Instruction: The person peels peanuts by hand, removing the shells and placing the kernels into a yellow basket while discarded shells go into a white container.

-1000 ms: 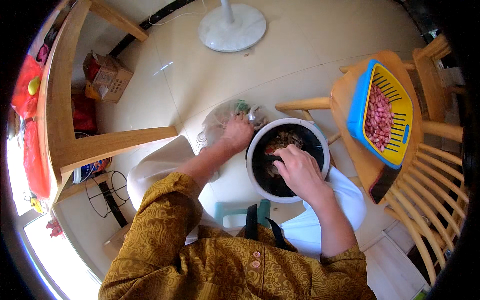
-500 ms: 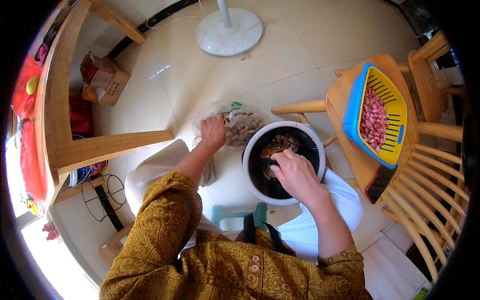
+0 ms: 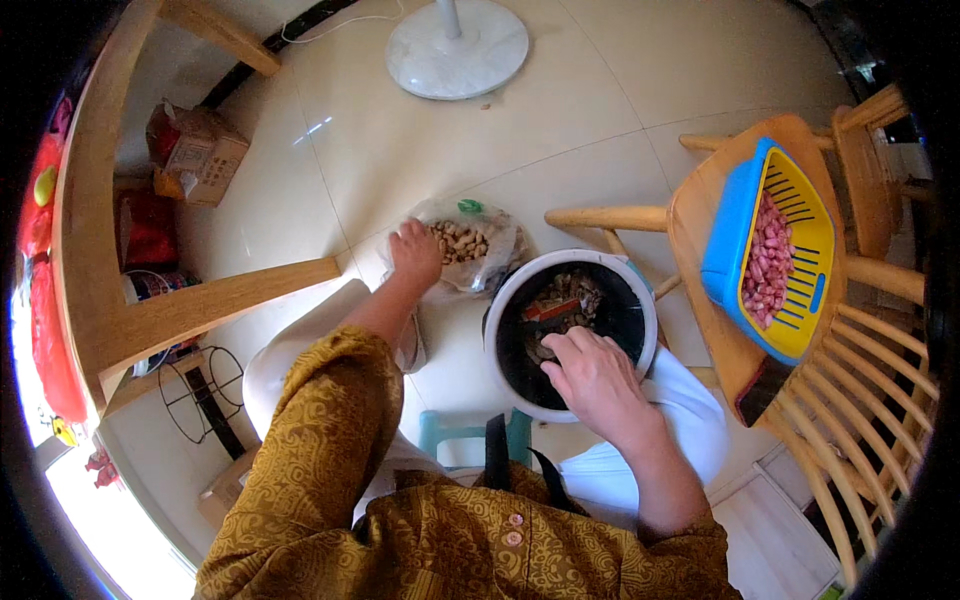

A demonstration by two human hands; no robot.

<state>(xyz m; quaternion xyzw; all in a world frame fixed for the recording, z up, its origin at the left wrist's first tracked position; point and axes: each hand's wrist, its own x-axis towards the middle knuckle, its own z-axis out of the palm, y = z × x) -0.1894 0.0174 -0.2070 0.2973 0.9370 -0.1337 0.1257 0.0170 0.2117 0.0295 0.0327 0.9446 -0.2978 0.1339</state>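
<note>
A clear plastic bag (image 3: pixel 503 238) of unshelled peanuts (image 3: pixel 458 242) lies on the floor ahead of me, its mouth spread. My left hand (image 3: pixel 415 255) grips the bag's left edge with bent fingers. To the right of the bag stands a round bin with a pale rim (image 3: pixel 570 257) and a black liner (image 3: pixel 520 365). Peanut shells (image 3: pixel 583 290) and a red packet (image 3: pixel 550 310) lie inside it. Over the bin's near right side hovers my right hand (image 3: pixel 602 385), fingers bent and thumb apart, with nothing visible between them.
On a wooden chair (image 3: pixel 690 220) at the right sits a blue and yellow basket (image 3: pixel 722 250) of shelled pink peanuts (image 3: pixel 768 265). A fan's round white base (image 3: pixel 457 60) stands far ahead. The table's wooden leg (image 3: pixel 230 300) reaches in from the left, near a cardboard box (image 3: pixel 205 155).
My left hand has moved slightly left, and the bag's mouth now shows more peanuts. My right hand has drawn back a little toward me, its fingers parting; the red packet is more exposed.
</note>
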